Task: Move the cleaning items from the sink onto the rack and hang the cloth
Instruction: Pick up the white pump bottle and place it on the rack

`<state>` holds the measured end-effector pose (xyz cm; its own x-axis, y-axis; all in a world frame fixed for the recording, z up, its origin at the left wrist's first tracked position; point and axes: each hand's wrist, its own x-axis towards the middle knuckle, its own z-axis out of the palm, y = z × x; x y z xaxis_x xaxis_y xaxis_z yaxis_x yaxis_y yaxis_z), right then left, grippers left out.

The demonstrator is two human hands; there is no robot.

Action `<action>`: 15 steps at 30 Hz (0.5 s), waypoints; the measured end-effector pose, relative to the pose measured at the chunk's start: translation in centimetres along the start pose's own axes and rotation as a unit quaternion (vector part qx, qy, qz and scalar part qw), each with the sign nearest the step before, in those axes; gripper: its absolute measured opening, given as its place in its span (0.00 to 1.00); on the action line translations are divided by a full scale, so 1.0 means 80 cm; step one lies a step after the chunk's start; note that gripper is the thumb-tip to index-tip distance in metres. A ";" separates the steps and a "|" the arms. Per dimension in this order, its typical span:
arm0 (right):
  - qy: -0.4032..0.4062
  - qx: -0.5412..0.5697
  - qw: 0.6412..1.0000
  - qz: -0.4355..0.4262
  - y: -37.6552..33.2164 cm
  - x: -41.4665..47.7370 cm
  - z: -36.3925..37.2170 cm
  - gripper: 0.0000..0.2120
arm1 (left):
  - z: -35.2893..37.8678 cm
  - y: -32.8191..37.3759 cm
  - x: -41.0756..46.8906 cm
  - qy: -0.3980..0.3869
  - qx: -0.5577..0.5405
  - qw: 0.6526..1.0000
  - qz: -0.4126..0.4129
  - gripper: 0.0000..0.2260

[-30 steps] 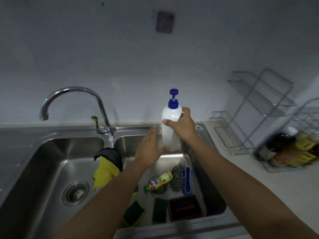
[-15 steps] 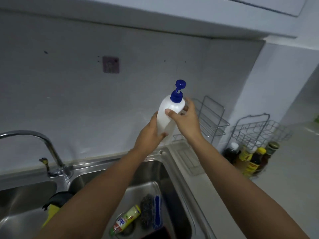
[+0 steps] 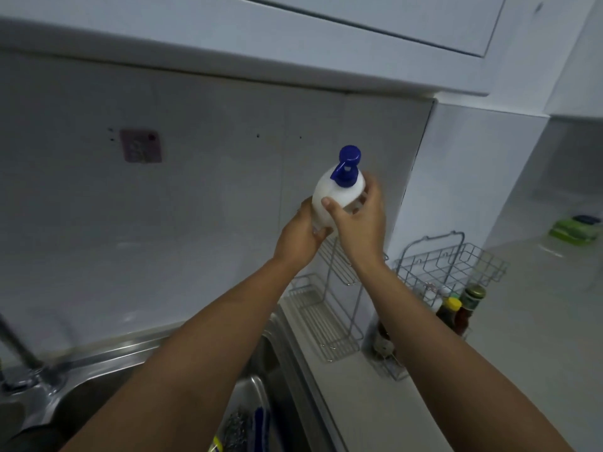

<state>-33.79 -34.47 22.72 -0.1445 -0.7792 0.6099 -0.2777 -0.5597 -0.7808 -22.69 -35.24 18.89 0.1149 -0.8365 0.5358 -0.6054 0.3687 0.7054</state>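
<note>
A white pump bottle [image 3: 329,197] with a blue pump head is held up in front of the wall, above the wire rack [image 3: 326,318]. My right hand [image 3: 362,223] wraps its side and my left hand [image 3: 298,238] supports its bottom from the left. The two-tier wire rack stands on the counter just right of the sink [image 3: 261,360], partly hidden behind my arms. At the bottom edge, inside the sink, a steel scourer [image 3: 236,432] and a blue brush [image 3: 262,429] show. No cloth shows in this view.
A wire basket [image 3: 456,262] with several sauce bottles [image 3: 456,311] stands on the counter right of the rack. The tap base [image 3: 23,367] is at the far left. A pink hook plate [image 3: 141,145] is on the wall. A green sponge pack [image 3: 571,230] lies far right.
Both hands have carried the bottle up out of the sink and to the right, over the rack. My view has swung up and right, and the left hand has closed under the bottle.
</note>
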 end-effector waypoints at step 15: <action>-0.038 -0.165 0.984 0.051 0.084 0.097 0.037 0.37 | 0.051 -0.052 0.058 -0.038 -0.029 0.998 -0.044 0.29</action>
<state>-34.00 -45.12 21.78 -0.1206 -0.8525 0.5085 -0.5598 -0.3646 -0.7441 -22.88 -42.34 16.54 0.1039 -0.8938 0.4363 -0.5492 0.3142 0.7744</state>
